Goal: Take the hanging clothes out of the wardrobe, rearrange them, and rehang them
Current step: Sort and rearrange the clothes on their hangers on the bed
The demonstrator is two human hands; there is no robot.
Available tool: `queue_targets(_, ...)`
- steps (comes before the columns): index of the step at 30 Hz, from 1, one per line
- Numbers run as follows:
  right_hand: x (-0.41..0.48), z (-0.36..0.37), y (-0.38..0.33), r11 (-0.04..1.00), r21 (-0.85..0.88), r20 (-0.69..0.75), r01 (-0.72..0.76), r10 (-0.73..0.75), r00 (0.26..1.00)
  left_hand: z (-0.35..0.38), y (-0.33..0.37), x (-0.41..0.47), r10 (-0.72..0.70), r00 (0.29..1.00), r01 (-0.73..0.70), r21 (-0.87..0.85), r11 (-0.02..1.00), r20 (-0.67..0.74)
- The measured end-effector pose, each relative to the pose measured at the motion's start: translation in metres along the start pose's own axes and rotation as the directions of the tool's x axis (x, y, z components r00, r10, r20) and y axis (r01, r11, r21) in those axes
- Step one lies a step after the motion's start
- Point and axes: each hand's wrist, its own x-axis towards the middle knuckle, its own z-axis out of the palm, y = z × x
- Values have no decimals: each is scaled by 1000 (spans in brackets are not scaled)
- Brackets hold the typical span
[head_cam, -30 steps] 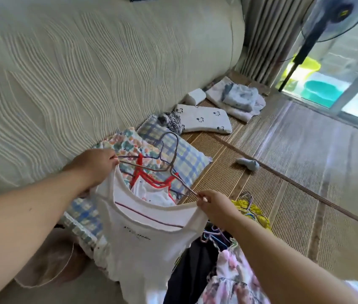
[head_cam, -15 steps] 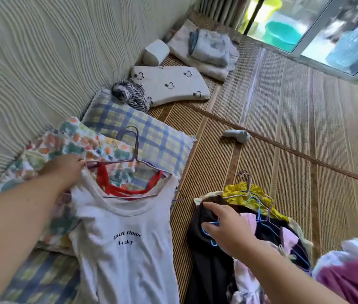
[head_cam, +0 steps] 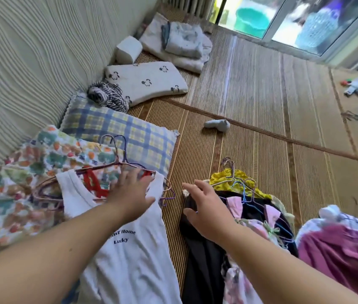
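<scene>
A white sleeveless top (head_cam: 129, 255) printed "Home Lucky" lies flat on a wire hanger (head_cam: 112, 165), over a red garment (head_cam: 91, 181), on the floral pillow (head_cam: 20, 194). My left hand (head_cam: 131, 190) rests on the top's neckline with straight fingers. To the right, a heap of clothes on hangers (head_cam: 250, 207) lies on the mat: yellow, black, pink and floral pieces. My right hand (head_cam: 206, 210) hovers over the heap's left edge above a black garment (head_cam: 202, 260), fingers spread; I cannot tell whether it touches.
A woven straw mat (head_cam: 261, 95) covers the floor. Along the ribbed wall lie a plaid pillow (head_cam: 121, 128), a striped cloth (head_cam: 107, 96), a white cushion (head_cam: 149, 81) and folded bedding (head_cam: 182, 44). A magenta garment (head_cam: 344, 253) sits bottom right. Small white object (head_cam: 216, 125) mid-mat.
The white top went from held up in both hands to lying flat. My left hand slid from its left shoulder to the neckline. My right hand let go and moved over the heap.
</scene>
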Motion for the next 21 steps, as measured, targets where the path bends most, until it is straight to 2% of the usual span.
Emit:
queue_targets(5,-61,-57,40,995,-12,-102,-98,96,990,-9,123,-41,287,958,-287,4,958,13)
queue_targets(11,-174,-114,111,968,68,-241,-241,250,938,-2,244,-97,485,875,-485,41,874,12)
queue_targets(17,-345,-147,221,873,119,-324,-474,485,812,36,392,-163,659,748,-660,193,726,80)
queue_targets(21,-467,-159,293,804,194,-337,-562,593,731,79,498,-222,718,690,-715,248,654,97)
